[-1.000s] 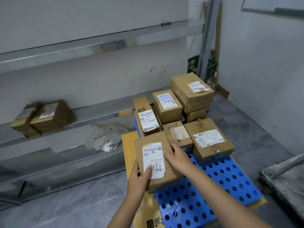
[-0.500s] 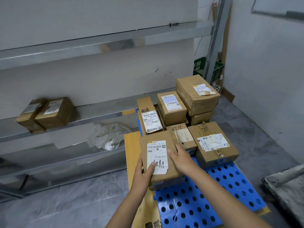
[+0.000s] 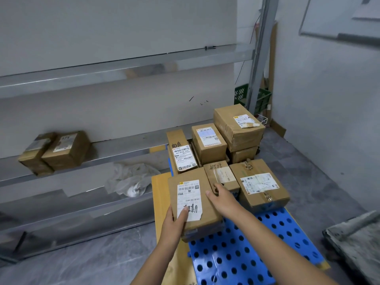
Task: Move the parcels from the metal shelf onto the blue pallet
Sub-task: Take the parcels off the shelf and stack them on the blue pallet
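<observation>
A brown cardboard parcel with a white barcode label lies at the near left of the blue pallet. My left hand grips its near left corner, thumb on the label. My right hand holds its right edge, fingers curled over the side. Several more parcels are packed on the pallet behind it. Two parcels stand on the metal shelf at the left.
A crumpled white plastic bag lies on the lower shelf level. A flat cardboard sheet sticks out under the pallet's left side. A green crate stands in the far corner. A dusty grey slab sits at the right.
The held parcel has come down onto the pallet's near left, beside the other parcels. Both hands stay on it. The view has shifted slightly.
</observation>
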`<action>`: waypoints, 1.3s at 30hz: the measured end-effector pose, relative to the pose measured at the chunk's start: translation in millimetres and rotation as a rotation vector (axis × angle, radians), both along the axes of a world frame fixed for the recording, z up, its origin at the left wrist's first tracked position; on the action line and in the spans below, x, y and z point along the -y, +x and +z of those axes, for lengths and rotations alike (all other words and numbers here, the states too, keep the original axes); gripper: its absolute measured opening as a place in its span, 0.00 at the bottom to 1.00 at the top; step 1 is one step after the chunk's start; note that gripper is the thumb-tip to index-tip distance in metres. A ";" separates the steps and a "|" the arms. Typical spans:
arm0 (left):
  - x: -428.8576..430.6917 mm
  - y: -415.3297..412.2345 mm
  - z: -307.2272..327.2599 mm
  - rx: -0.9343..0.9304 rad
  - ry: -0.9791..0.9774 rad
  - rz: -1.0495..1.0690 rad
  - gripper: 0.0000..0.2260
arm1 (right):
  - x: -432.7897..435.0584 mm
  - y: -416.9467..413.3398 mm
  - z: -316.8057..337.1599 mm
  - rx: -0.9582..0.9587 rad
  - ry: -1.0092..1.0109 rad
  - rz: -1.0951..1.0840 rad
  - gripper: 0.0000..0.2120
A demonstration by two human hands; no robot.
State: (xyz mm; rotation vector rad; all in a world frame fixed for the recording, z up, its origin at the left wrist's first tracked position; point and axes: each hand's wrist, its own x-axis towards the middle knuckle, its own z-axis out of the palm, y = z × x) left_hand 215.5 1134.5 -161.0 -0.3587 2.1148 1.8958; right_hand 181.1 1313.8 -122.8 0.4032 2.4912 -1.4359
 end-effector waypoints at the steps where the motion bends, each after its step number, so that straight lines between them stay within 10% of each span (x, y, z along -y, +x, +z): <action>1: -0.1 0.7 -1.1 0.011 -0.002 0.006 0.21 | -0.3 0.6 1.2 0.006 0.006 0.002 0.25; 21: -0.5 -1.4 15.7 -0.192 -0.246 0.077 0.34 | -14.3 3.5 17.1 -0.023 0.137 0.022 0.29; 39: 174.1 -34.6 151.6 -0.705 -1.303 -0.187 0.28 | 147.3 -58.2 147.4 -0.611 0.631 0.659 0.28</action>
